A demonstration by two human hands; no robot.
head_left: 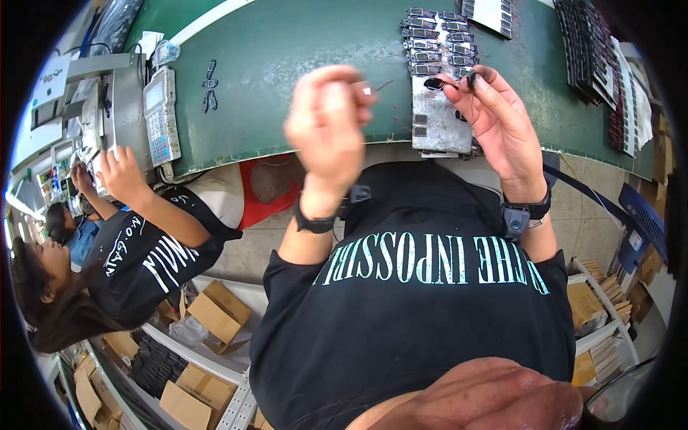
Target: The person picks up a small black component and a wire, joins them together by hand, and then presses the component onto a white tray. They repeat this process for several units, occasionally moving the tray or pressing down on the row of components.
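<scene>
My right hand (505,125) pinches a small black module (471,79) between thumb and fingers, above the near part of a worn grey metal plate (446,132). Another dark glossy piece (433,84) shows by the thumb tip; whether the two are joined I cannot tell. My left hand (330,129) is over the green bench to the left of the plate, smeared by motion, with its fingers curled. A tiny white bit (368,91) shows at its fingertips, too blurred to name. Rows of small black modules (423,44) with thin red wires cover the plate's far part.
At the right of the green bench (287,86) stand stacked black trays (584,57). A white sheet with modules (491,16) lies at the back. Further left are several loose black parts (210,84) and a grey keypad device (159,118). A co-worker (129,244) sits at left.
</scene>
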